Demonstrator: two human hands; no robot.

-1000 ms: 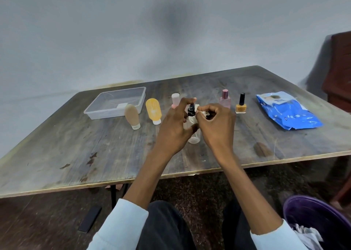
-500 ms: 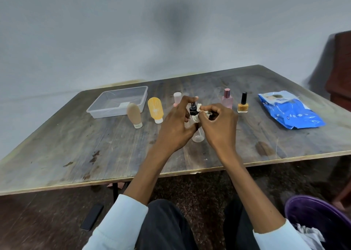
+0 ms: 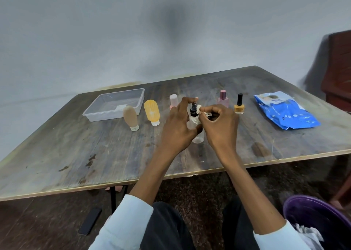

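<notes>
Over the middle of the wooden table [image 3: 114,151], my left hand [image 3: 178,128] grips a clear spray bottle [image 3: 198,137] with a black spray top [image 3: 193,110], fingers curled round its body and upper part. My right hand [image 3: 218,128] pinches a small white wipe [image 3: 199,110] and holds it against the black top. Both hands hide most of the bottle; only its clear base and the nozzle show.
On the table stand a clear plastic tray [image 3: 95,113], a tan squeeze bottle [image 3: 130,118], a yellow squeeze bottle [image 3: 152,112], a pink-capped bottle [image 3: 173,100], a pink perfume bottle [image 3: 223,99], an orange nail polish [image 3: 239,105] and a blue wipes pack [image 3: 286,113]. A purple bin [image 3: 311,211] sits lower right, a phone [image 3: 90,221] on the floor.
My hands keep hold of the bottle and the wipe, which has shifted slightly on the black top. The view has moved a little.
</notes>
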